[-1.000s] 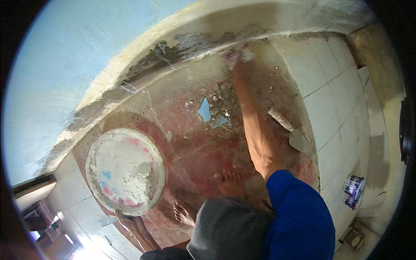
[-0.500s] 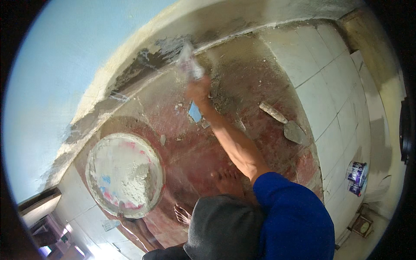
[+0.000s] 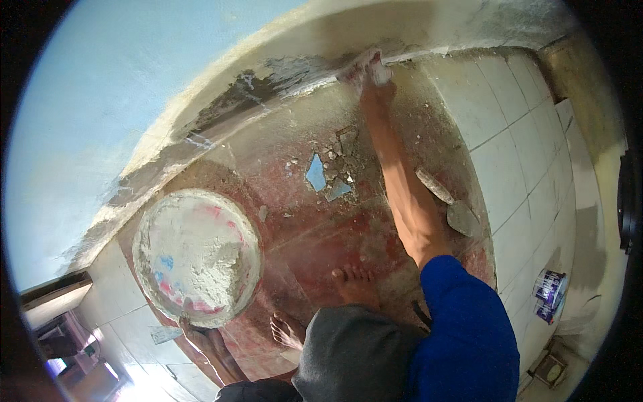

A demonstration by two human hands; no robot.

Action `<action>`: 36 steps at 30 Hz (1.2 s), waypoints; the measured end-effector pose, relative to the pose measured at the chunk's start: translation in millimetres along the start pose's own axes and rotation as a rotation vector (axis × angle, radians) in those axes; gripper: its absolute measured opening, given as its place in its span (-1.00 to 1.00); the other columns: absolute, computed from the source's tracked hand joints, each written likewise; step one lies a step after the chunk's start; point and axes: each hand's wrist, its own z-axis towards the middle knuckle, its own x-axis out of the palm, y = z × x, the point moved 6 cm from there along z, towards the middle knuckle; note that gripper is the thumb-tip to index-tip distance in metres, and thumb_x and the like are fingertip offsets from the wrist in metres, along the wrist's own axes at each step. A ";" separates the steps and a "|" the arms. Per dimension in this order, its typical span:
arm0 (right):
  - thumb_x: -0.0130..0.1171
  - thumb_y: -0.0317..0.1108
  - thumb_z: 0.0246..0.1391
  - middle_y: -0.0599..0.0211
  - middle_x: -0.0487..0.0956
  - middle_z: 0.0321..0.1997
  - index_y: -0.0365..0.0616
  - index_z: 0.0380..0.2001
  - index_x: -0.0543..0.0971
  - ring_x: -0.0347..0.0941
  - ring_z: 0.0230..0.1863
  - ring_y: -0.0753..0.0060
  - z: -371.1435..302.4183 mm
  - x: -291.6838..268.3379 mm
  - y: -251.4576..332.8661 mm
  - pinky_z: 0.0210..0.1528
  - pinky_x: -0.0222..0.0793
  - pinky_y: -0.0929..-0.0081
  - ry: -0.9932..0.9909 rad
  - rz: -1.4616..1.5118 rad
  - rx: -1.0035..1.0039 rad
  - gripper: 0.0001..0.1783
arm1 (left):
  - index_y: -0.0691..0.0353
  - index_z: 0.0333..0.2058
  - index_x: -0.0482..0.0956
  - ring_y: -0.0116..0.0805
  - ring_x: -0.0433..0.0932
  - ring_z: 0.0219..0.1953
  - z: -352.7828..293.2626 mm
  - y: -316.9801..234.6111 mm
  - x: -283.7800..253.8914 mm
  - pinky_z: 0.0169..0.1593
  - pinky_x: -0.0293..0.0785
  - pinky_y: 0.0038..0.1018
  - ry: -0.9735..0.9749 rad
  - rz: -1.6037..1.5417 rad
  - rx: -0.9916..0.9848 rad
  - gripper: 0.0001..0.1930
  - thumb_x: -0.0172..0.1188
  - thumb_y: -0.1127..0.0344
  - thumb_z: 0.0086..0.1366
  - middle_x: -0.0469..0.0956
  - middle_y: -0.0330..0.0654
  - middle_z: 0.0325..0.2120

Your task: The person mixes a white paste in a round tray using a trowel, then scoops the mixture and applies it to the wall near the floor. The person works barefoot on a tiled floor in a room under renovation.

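At the foot of the wall, my right hand [image 3: 379, 95] is closed round a whitish, crumpled-looking piece with dark pink marks [image 3: 367, 69]. Blur hides its exact kind, and it touches the wall's base. On the lower left my left hand [image 3: 192, 329] grips the near rim of a round tray [image 3: 143, 264], its fingers partly hidden under it. A heap of pale wet plaster [image 3: 216, 271] lies on the tray's right side. Beside my left hand a flat greyish blade-like piece [image 3: 166, 333] sticks out; I cannot tell whether the hand holds it.
A trowel [image 3: 462, 218] lies on the red floor right of my forearm. Broken rubble [image 3: 341, 164] and a blue chip [image 3: 315, 173] lie left of it. The blue wall [image 3: 134, 100] has a patchy grey lower strip. Purple tubs [image 3: 549, 287] stand on white tiles [image 3: 512, 161].
My right hand has moved right along the wall's base with the whitish piece. The rubble it partly covered now shows. My left hand stays at the tray's rim.
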 end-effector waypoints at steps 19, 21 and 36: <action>0.20 -0.34 0.16 -0.07 0.58 0.04 -0.14 0.15 0.54 0.50 0.07 -0.17 -183.1 -19.5 75.9 0.19 0.33 -0.06 0.067 0.142 -0.418 -0.53 | 0.43 0.24 0.36 -0.05 0.38 0.22 6.0 12.6 11.1 0.13 0.49 0.08 0.025 0.127 0.073 -0.36 0.15 0.07 0.33 0.40 0.05 0.18; 0.20 -0.25 0.22 -0.11 0.62 -0.04 -0.24 0.06 0.56 0.56 -0.02 -0.18 -84.2 -68.6 74.6 0.06 0.43 0.03 -0.219 -0.042 -0.495 -0.59 | 0.42 0.24 0.36 -0.03 0.37 0.22 -0.1 13.7 27.0 0.07 0.52 0.12 0.079 0.057 0.074 -0.36 0.14 0.07 0.34 0.38 0.04 0.19; 0.25 -0.37 0.11 0.13 0.73 -0.24 -0.32 -0.13 0.66 0.64 -0.23 0.31 -328.6 -51.1 229.1 -0.09 0.50 0.34 0.919 0.017 -0.443 -0.71 | 0.37 0.25 0.28 -0.08 0.59 0.03 13.1 19.3 28.5 0.14 0.54 -0.16 0.082 -0.273 0.017 -0.44 0.13 0.49 0.27 0.56 0.10 0.01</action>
